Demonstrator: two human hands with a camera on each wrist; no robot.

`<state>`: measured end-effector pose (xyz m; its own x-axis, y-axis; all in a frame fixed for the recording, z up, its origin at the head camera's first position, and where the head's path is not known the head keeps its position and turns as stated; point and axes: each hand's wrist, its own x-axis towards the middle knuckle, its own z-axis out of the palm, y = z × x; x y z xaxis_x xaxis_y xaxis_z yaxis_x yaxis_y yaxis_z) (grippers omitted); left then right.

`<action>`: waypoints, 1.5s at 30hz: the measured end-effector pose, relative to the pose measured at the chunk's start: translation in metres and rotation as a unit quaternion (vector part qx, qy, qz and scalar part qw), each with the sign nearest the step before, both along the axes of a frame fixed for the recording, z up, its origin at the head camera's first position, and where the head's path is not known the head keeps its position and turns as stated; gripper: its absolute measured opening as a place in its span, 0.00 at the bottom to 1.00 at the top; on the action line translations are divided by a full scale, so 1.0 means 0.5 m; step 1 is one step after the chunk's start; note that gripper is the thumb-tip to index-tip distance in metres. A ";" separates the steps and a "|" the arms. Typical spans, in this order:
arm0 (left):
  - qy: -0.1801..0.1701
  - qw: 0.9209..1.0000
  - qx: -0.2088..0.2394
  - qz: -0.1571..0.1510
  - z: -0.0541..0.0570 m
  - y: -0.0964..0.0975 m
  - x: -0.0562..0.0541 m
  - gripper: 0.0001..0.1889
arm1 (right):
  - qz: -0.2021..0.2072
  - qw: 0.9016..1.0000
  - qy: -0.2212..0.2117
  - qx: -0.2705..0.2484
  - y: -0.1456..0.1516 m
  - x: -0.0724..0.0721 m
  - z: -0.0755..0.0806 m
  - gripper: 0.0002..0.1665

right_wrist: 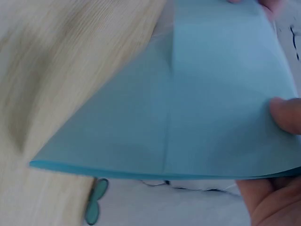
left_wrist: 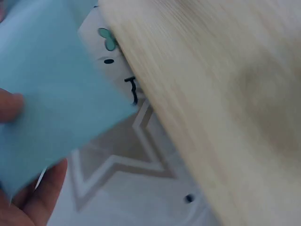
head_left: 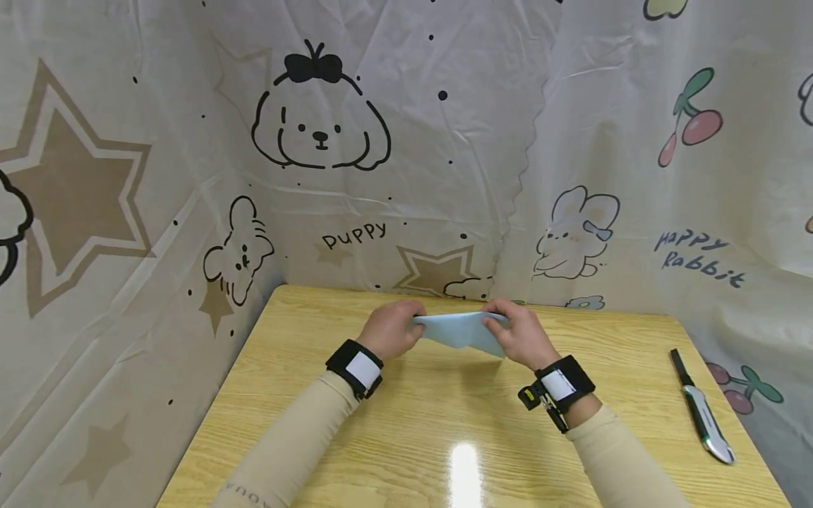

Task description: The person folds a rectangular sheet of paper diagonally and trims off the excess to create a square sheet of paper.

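A folded sheet of light blue paper (head_left: 460,330) is held between the two hands above the far part of the table. My left hand (head_left: 392,329) pinches its left end, thumb on the near face and fingers behind, as the left wrist view also shows. At the other end my right hand (head_left: 522,334) pinches the paper the same way. In the right wrist view a crease runs down the paper (right_wrist: 207,103), and a pointed flap sticks out to the left. The lower edge there shows more than one layer.
On the right side of the wooden table (head_left: 406,437) lies a utility knife (head_left: 703,413) with a green and silver handle and a dark blade end. A printed curtain (head_left: 406,197) hangs behind the table and along its left and right sides.
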<state>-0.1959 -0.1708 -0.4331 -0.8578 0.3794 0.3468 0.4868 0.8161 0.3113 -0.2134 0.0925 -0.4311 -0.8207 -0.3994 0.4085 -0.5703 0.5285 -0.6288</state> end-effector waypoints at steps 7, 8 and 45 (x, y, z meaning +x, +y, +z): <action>0.087 0.990 -0.103 -0.033 0.004 0.023 0.009 0.08 | 0.049 0.996 0.071 0.002 -0.010 0.009 -0.005 0.07; 0.087 0.990 -0.101 -0.036 0.002 0.024 0.009 0.07 | 0.051 0.995 0.083 0.012 -0.011 0.009 -0.006 0.07; 0.192 0.965 -0.148 -0.098 0.005 0.061 0.030 0.03 | 0.066 0.929 0.300 0.205 -0.071 0.032 -0.013 0.06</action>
